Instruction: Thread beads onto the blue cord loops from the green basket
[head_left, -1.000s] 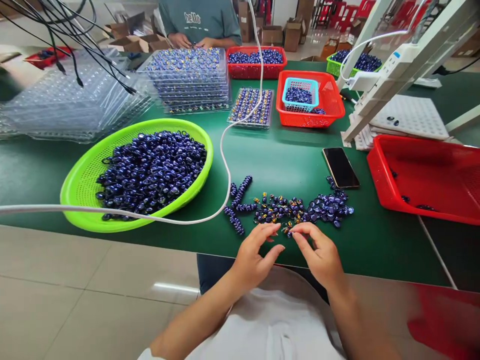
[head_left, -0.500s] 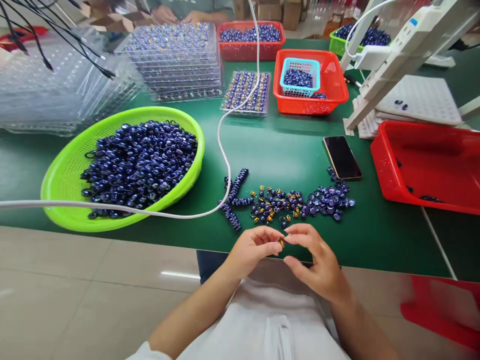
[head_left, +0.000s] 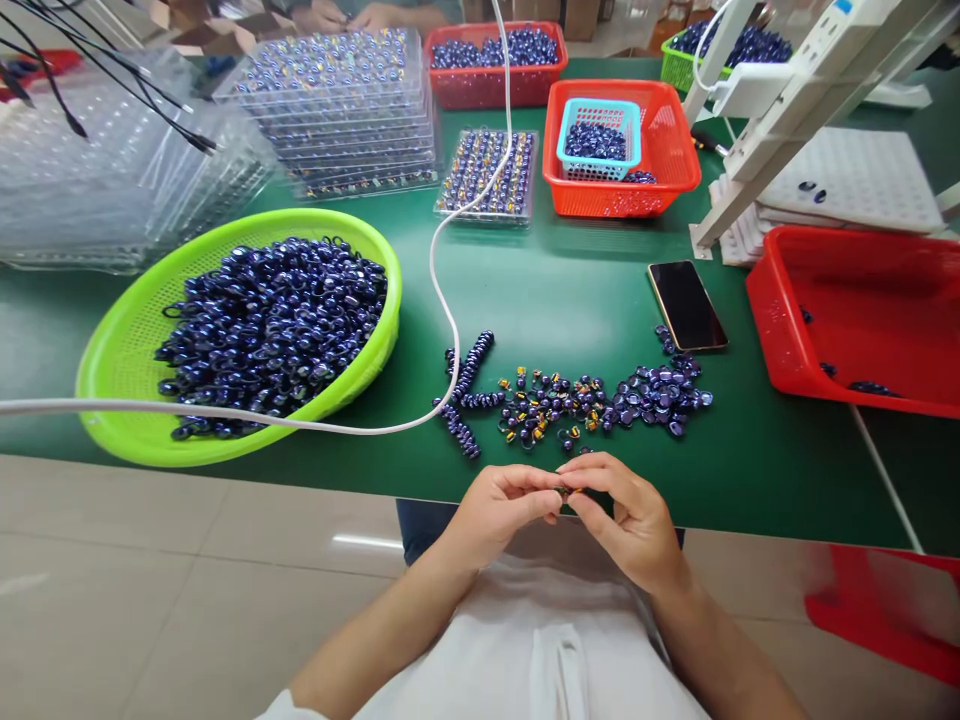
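Observation:
My left hand (head_left: 504, 508) pinches a small dark and gold piece (head_left: 564, 491) at the table's front edge. From the other side, my right hand (head_left: 628, 512) has its thumb and fingertips closed on the same piece, which the fingers mostly cover. Just beyond the hands lies a loose pile of dark pieces with gold parts (head_left: 551, 405). It meets a pile of flat dark pieces (head_left: 656, 398) on the right. Stacked rows of dark pieces (head_left: 474, 365) lie to its left.
A green basket (head_left: 90, 375) of dark looped pieces stands left. A white cable (head_left: 442, 280) crosses the table (head_left: 510, 290). A phone (head_left: 688, 305) and red bin (head_left: 780, 340) are right. Trays (head_left: 360, 130) and a red basket (head_left: 622, 205) stand behind; a person's hands (head_left: 382, 15) show beyond.
My right thumb and fingers have closed in on the small piece in my left fingers. The view has shifted slightly, with the table's far objects now higher.

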